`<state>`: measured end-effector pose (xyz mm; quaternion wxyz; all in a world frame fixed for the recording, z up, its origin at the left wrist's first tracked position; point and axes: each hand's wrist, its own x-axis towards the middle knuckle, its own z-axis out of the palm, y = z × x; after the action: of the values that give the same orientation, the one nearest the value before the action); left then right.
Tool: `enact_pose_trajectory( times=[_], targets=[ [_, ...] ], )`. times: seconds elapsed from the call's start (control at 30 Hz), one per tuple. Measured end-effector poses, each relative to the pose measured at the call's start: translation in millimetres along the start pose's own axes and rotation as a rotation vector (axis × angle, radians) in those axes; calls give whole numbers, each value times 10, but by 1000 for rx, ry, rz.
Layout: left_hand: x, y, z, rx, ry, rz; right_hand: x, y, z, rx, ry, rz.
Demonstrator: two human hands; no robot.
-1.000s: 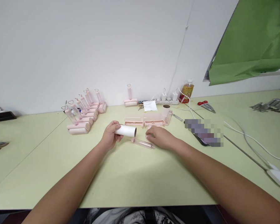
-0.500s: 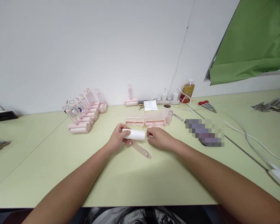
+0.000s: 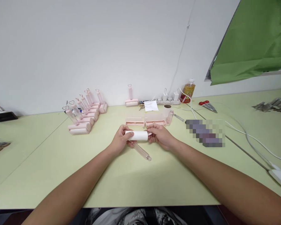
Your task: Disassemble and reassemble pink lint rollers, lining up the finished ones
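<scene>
My left hand grips the left end of a white paper roll held level above the pale green table. A clear pink handle tube slants down and right from under the roll. My right hand closes on the roll's right end, with a small pink part just showing at its fingertips. Two pink roller covers lie just beyond the hands.
Several finished pink lint rollers stand in rows at the left, one more roller near the wall. A power strip, a bottle, red scissors, a white cable and a blurred-out object lie to the right.
My left hand brought the white roll right and turned it level over the handle tube. My right hand left the tube on the table and closed on the roll's right end.
</scene>
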<state>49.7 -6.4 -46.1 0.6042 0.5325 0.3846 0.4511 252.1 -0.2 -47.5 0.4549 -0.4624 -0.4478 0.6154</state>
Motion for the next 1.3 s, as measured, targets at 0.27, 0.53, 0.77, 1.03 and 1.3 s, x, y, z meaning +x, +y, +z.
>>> enact_pose_trajectory(
  times=[0.27, 0.53, 0.77, 1.03, 1.3],
  targets=[
    [-3, 34, 9, -45, 77, -33, -77, -6, 59, 172, -21, -116],
    [-44, 115, 19, -53, 89, -29, -19, -107, -51, 137, 161, -118],
    [-57, 118, 23, -53, 78, 41, -107, -46, 88, 58, 147, -148],
    [-125, 70, 135, 155, 95, 166, -175, 97, 213, 60, 220, -99],
    [-137, 41, 258, 325, 122, 223, -167, 140, 228, 126, 273, -119]
  ],
)
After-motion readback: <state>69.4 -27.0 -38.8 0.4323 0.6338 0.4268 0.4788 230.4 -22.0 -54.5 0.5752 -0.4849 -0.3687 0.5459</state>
